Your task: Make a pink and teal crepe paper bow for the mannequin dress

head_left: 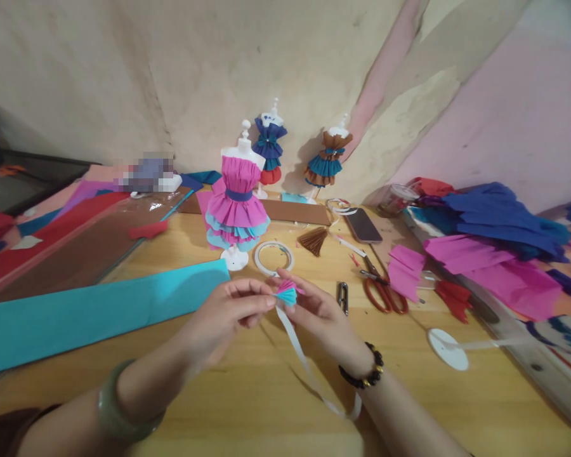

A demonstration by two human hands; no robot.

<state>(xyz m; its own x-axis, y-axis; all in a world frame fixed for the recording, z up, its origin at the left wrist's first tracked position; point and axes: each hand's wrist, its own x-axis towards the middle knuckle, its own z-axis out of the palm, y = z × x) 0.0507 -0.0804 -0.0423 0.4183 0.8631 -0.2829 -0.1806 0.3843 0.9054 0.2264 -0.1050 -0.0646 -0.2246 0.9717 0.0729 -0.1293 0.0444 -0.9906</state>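
Note:
My left hand [247,301] and my right hand [314,311] meet at the centre over the wooden table. Between their fingertips is a small pleated paper piece [287,294], pink above and turquoise below. My left thumb and finger pinch its left end, and my right fingers hold its right side. A white ribbon [297,349] hangs from it and curls toward my right wrist. Just behind my hands lies a roll of white tape [257,254]. A mannequin in a pink and turquoise ruffled dress [238,197] stands behind on the left.
Two more dressed mannequins [269,149] [327,158] stand by the wall. Turquoise paper [99,311] lies left. Scissors [383,292], a phone [363,225], a brown tassel [313,241] and a white disc [448,349] lie right. Blue crepe paper [499,219] is piled far right.

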